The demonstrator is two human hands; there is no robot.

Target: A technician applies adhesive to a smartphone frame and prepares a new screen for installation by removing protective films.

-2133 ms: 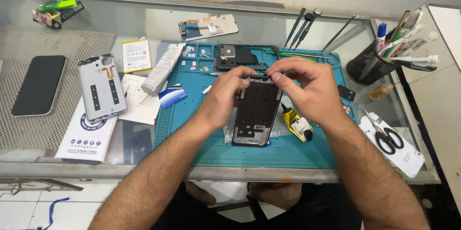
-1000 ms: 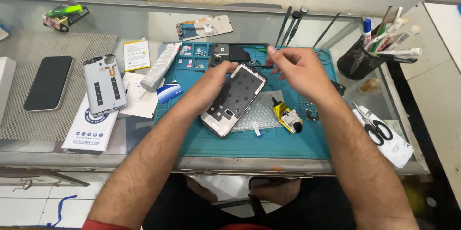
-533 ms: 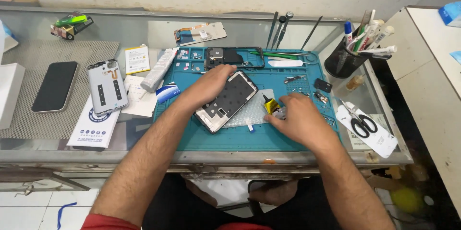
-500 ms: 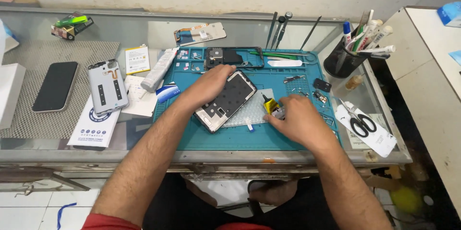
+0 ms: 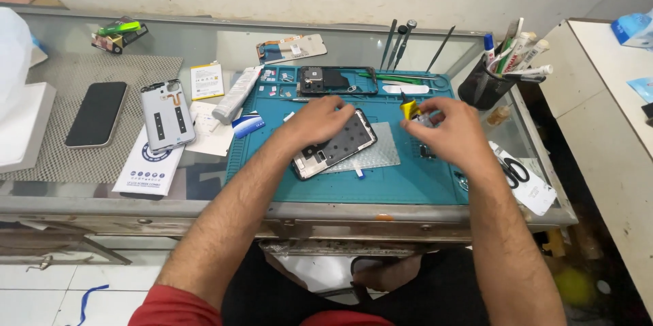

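Observation:
An opened phone body [image 5: 338,144] lies face down and tilted on a blue work mat [image 5: 381,183], partly on a clear textured sheet [image 5: 378,153]. My left hand [image 5: 317,120] rests on the phone's upper left end, pressing it to the mat. My right hand [image 5: 449,133] is to the right of the phone and is closed on a small yellow and black tool [image 5: 410,108], lifted just above the mat.
A black phone frame [image 5: 335,81] and small parts lie at the mat's far edge. Left of the mat are a grey back cover [image 5: 166,114], a white tube [image 5: 236,94], a battery [image 5: 207,80] and a dark phone [image 5: 96,113]. A black tool cup [image 5: 484,84] and scissors [image 5: 512,172] stand right.
The phone was lowered from both hands onto the mat and turned diagonal. My right hand left it, took up the yellow tool and raised it to the right.

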